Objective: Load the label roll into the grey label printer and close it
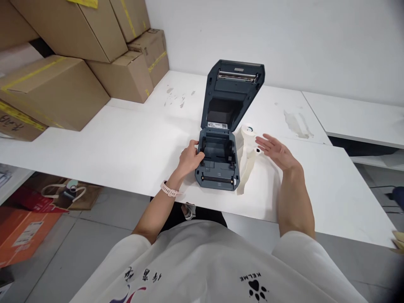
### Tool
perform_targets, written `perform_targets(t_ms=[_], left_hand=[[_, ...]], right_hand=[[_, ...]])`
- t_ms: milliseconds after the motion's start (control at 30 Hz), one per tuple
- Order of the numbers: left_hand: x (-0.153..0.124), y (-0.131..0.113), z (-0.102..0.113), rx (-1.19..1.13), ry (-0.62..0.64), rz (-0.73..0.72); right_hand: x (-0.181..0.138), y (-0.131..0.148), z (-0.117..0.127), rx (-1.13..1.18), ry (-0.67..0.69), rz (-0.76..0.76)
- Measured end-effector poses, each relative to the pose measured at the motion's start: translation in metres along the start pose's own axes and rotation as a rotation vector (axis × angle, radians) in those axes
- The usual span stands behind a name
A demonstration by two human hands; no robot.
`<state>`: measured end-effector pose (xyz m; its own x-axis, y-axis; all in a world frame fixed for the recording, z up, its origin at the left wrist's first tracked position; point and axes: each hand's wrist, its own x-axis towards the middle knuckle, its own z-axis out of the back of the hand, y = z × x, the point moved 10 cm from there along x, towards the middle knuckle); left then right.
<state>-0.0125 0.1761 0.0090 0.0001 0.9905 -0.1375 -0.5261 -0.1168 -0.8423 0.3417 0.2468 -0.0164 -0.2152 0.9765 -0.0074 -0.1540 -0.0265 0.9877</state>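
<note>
Left hand point(190, 157) gripping open printer point(217, 162), right hand point(275, 150) spread beside paper roll point(248, 131)

The brand word KELME is showing in black capitals on the white shirt point(202, 261), at about 5 o'clock in the view. A black paw print point(257, 289) is sitting just below it in the picture. At 7 o'clock the same shirt is carrying some black Chinese characters point(143, 275), too distorted to read. A small white label point(217, 125) with a barcode is sitting on the open lid of the printer point(217, 166), near the centre, and its print is too small to read. Dark handwriting is showing on a cardboard box point(19, 122) at 9 o'clock, but it is not readable.
</note>
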Motion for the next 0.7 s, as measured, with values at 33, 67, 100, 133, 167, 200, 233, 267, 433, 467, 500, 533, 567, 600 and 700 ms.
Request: perform_targets(t_ms=[33,67,100,133,167,200,233,267,433,467,500,533,567,600,700], left_hand=[[0.000,0.000,0.000,-0.005,-0.001,0.000],[0.000,0.000,0.000,-0.011,-0.002,0.000],[0.000,0.000,0.000,-0.019,-0.004,0.000],[-0.001,0.000,0.000,-0.030,-0.005,0.000],[-0.001,-0.001,0.000,-0.039,-0.006,-0.001],[-0.001,-0.001,0.000,-0.044,-0.006,-0.002],[-0.002,0.000,0.000,-0.046,-0.006,-0.002],[-0.002,0.000,0.000,-0.048,-0.005,0.000],[-0.001,0.003,0.000,-0.087,-0.026,-0.013],[0.000,0.004,0.000,-0.092,-0.033,-0.015],[0.000,0.005,0.000,-0.096,-0.041,-0.015],[0.001,0.006,0.000,-0.101,-0.047,-0.013],[0.001,0.007,-0.001,-0.109,-0.051,-0.013],[0.001,0.009,-0.001,-0.120,-0.055,-0.012],[0.001,0.016,-0.003,-0.150,-0.074,-0.007]], right_hand=[[-0.011,-0.003,-0.006,-0.034,0.037,-0.030],[-0.019,-0.006,-0.014,-0.071,0.079,-0.068],[-0.026,-0.006,-0.023,-0.104,0.119,-0.101],[-0.031,-0.001,-0.032,-0.123,0.151,-0.113],[-0.033,0.010,-0.041,-0.125,0.176,-0.098],[-0.034,0.026,-0.050,-0.116,0.197,-0.058],[-0.033,0.047,-0.060,-0.109,0.219,0.002],[-0.032,0.070,-0.071,-0.120,0.246,0.072],[-0.019,0.144,-0.161,-0.691,0.422,0.334],[-0.012,0.142,-0.179,-0.842,0.440,0.339],[-0.006,0.136,-0.195,-0.974,0.460,0.331],[0.000,0.128,-0.208,-1.085,0.478,0.318],[0.004,0.119,-0.218,-1.174,0.492,0.308],[0.005,0.111,-0.226,-1.237,0.504,0.307],[-0.005,0.104,-0.230,-1.273,0.454,0.356]])
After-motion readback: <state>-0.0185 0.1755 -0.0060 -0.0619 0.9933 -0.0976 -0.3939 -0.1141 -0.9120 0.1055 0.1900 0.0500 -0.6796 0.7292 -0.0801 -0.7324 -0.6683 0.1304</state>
